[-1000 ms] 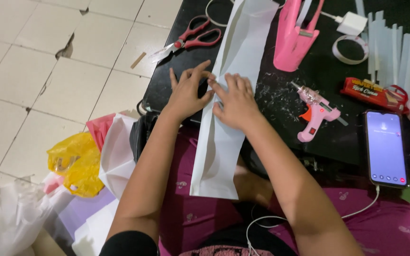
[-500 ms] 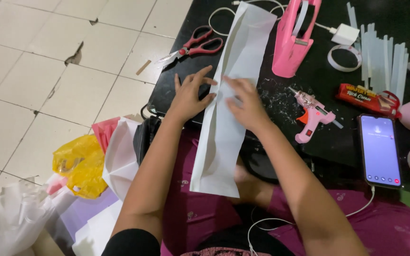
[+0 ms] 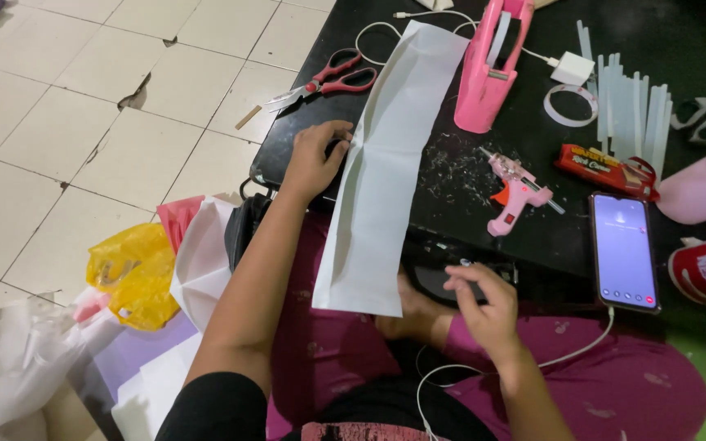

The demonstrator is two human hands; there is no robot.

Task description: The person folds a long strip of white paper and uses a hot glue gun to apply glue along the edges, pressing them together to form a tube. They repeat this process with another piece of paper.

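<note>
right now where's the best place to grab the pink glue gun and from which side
Take the glue gun by its handle, the lower end that points toward the table's near edge, and come from the near side. The nozzle end points away to the upper left, toward the tape dispenser, and the gun lies flat with the handle clear of the phone. The right hand is nearest.

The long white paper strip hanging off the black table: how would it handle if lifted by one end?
The white paper strip looks thin and creased lengthwise, so probably floppy and light. It overhangs the table edge, pinned only by the left hand; it may well slide off.
</note>
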